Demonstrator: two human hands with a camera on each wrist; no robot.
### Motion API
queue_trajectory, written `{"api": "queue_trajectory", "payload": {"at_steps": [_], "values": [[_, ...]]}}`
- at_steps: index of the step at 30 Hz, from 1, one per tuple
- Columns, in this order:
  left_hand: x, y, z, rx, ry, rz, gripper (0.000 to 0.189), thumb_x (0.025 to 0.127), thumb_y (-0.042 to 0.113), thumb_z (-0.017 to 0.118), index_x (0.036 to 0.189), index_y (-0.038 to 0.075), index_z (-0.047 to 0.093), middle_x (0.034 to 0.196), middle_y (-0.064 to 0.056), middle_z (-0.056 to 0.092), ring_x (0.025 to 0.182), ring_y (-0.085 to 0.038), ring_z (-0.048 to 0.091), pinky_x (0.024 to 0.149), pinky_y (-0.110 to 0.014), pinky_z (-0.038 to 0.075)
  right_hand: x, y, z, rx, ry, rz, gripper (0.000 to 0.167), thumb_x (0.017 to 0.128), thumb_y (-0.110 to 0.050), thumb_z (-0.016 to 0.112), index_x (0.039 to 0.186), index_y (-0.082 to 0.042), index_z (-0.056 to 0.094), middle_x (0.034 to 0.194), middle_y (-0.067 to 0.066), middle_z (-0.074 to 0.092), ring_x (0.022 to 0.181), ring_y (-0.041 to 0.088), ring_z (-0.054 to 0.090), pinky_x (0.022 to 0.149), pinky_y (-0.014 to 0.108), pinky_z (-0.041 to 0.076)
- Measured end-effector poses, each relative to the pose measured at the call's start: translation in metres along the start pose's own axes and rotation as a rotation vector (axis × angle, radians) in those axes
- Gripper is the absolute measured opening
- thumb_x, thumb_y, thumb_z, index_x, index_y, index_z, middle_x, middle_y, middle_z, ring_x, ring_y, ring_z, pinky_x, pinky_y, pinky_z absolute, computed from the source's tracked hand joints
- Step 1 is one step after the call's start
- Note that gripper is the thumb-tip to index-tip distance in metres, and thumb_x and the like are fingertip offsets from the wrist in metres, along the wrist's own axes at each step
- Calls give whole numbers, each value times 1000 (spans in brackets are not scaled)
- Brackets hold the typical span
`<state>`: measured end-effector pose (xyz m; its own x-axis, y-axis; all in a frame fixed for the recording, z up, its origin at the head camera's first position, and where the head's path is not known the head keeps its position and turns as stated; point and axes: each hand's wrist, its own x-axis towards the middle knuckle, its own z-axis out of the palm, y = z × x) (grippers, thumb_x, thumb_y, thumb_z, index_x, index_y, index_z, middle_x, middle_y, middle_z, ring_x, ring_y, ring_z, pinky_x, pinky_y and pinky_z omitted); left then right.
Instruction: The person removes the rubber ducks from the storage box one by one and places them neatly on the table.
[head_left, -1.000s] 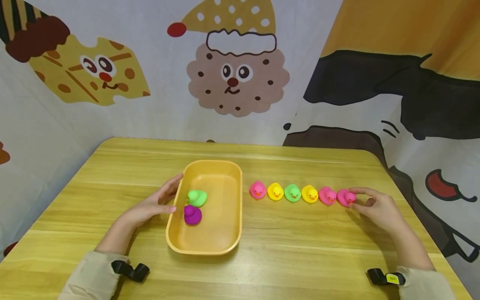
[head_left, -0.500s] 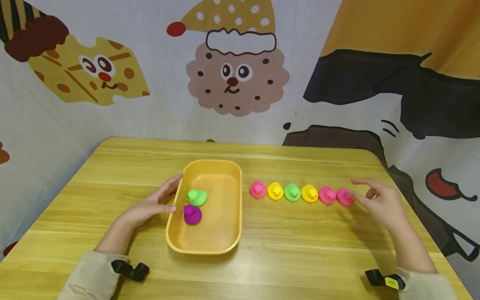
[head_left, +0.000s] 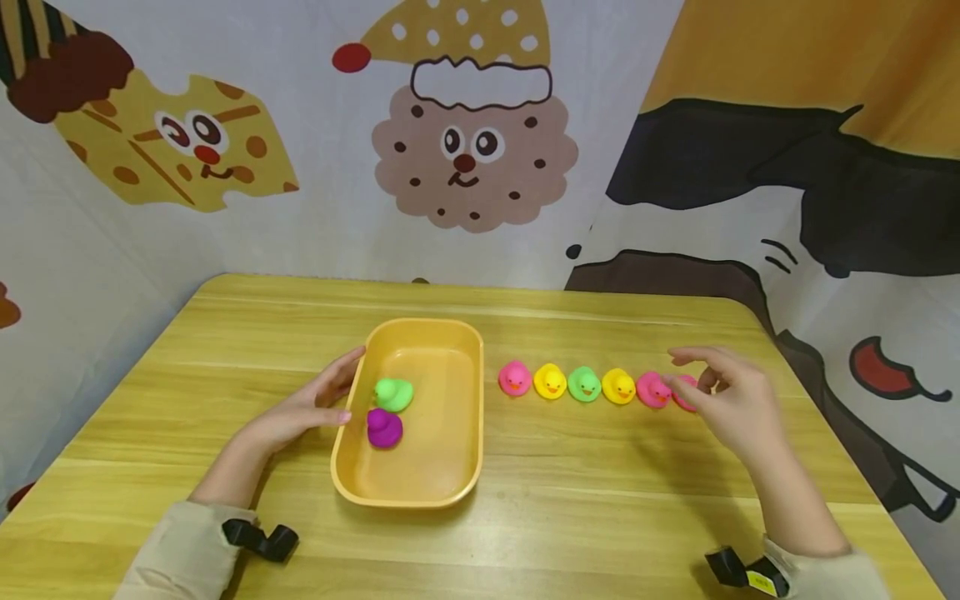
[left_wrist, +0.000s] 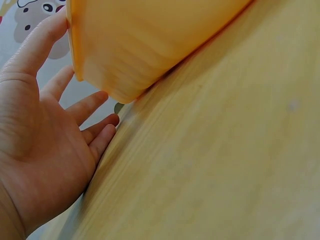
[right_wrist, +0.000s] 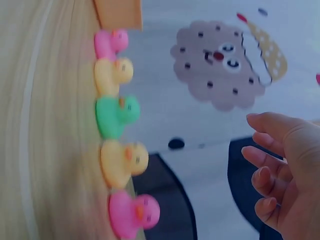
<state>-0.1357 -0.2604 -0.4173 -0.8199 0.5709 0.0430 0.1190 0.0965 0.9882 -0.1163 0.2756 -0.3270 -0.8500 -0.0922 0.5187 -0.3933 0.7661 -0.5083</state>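
Note:
A yellow tub (head_left: pixel 420 330) holds a green duck (head_left: pixel 393 393) and a purple duck (head_left: pixel 385 428). My left hand (head_left: pixel 307 408) rests open against the tub's left wall (left_wrist: pixel 150 40), fingers straight (left_wrist: pixel 87 107). To the tub's right runs a row of small ducks: pink (head_left: pixel 515 378), yellow (head_left: pixel 550 381), green (head_left: pixel 584 384), yellow (head_left: pixel 618 387), pink (head_left: pixel 651 390) and a last pink one (head_left: pixel 681 403) partly hidden by my right hand (head_left: pixel 693 375). That hand hovers over the row's right end with relaxed fingers (right_wrist: pixel 270 150), holding nothing.
The wooden table (head_left: pixel 570 467) has bare surface in front of the duck row and left of the tub. A cartoon-printed backdrop (head_left: pixel 465 150) closes in the far and side edges. Black wrist straps (head_left: pixel 262 540) sit on both sleeves.
My right hand has let go of the last pink duck, lifted and drifted left so it hovers over the row's end. The left hand and the tub have not moved.

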Motion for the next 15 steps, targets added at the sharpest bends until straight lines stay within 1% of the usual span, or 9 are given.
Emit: {"api": "queue_trajectory", "payload": {"at_steps": [3, 7, 10, 13, 15], "values": [[0, 0, 0, 6, 3, -6, 84, 90, 9, 63, 155, 18, 11, 155, -23, 13, 138, -43, 15, 101, -30, 30, 2, -13, 7, 42, 16, -45, 30, 74, -2, 81, 102, -7, 72, 86, -5, 61, 57, 7, 43, 51, 20, 33], [-1, 1, -1, 12, 4, -16, 84, 90, 9, 62, 155, 19, 11, 155, -23, 14, 138, -42, 16, 102, -34, 29, 5, -33, 18, 107, 21, -107, 33, 70, 4, 82, 100, -7, 72, 84, -5, 61, 55, 7, 42, 50, 21, 32], [-1, 1, -1, 8, 7, -26, 84, 90, 9, 62, 155, 21, 11, 155, -21, 15, 138, -41, 17, 101, -31, 31, 5, -49, 25, 144, 12, -151, 34, 68, 4, 83, 98, -8, 73, 81, -6, 60, 54, 7, 41, 48, 20, 31], [0, 2, 0, -5, 12, -32, 84, 90, 9, 63, 155, 23, 12, 155, -20, 15, 138, -40, 17, 100, -28, 32, 6, -63, 33, 172, 0, -188, 34, 68, 2, 84, 98, -9, 73, 83, -6, 63, 53, 7, 40, 46, 19, 30], [0, 2, 0, -9, 12, -34, 84, 90, 10, 64, 155, 24, 13, 155, -20, 16, 138, -39, 17, 100, -28, 31, 7, -71, 38, 186, -6, -202, 35, 67, 0, 85, 98, -10, 73, 85, -7, 64, 54, 7, 40, 46, 18, 30]]}}
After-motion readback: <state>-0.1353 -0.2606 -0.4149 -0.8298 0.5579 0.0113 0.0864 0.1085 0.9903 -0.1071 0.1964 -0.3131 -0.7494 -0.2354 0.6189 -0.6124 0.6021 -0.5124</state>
